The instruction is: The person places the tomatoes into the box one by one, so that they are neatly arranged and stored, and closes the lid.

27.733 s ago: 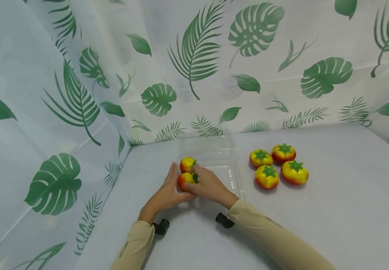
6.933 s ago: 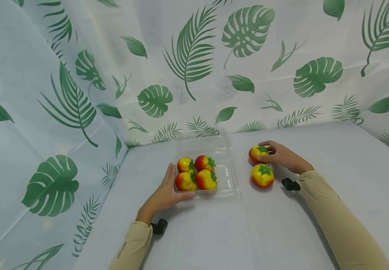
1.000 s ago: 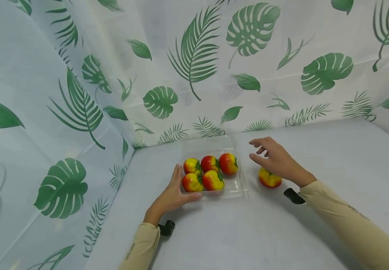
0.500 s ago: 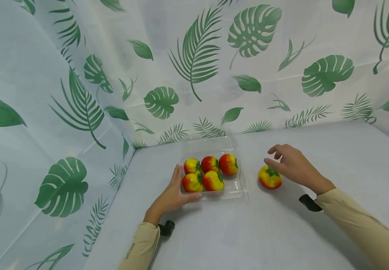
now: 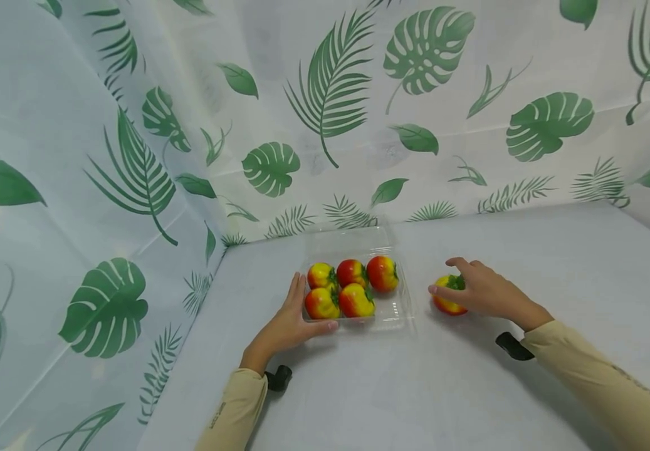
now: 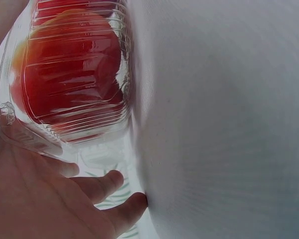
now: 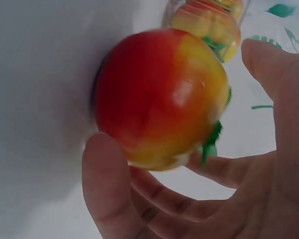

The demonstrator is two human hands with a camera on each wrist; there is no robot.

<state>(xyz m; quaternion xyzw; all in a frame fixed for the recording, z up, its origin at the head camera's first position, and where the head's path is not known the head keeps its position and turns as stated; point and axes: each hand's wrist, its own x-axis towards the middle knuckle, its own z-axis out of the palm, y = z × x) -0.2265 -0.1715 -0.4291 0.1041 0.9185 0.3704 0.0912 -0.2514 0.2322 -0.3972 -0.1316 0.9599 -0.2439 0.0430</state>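
My left hand (image 5: pixel 282 327) rests against a clear plastic clamshell box (image 5: pixel 390 311), its straight fingers along the left side and its thumb along the front edge. Several red-yellow persimmons (image 5: pixel 356 302) with green leafy tops sit inside, two in the front row and three in the back. To the right of the box, one loose persimmon (image 5: pixel 447 307) stands on the table. Over it my right hand (image 5: pixel 489 292) is spread. In the right wrist view, fingertips (image 7: pixel 103 154) lie right at the underside of this persimmon (image 7: pixel 159 94), while another digit stays apart from it.
The box's lid (image 5: pixel 350 238) lies folded back toward the leaf-printed curtain (image 5: pixel 358 181) behind the table. A white cloth (image 5: pixel 370 388) covers the table. A black wrist camera (image 5: pixel 512 346) sits under the right wrist.
Two persimmons were in the box at first, then more; the loose group shrank to one. In the last second my right hand moved from beside the box rightward, then down over it.
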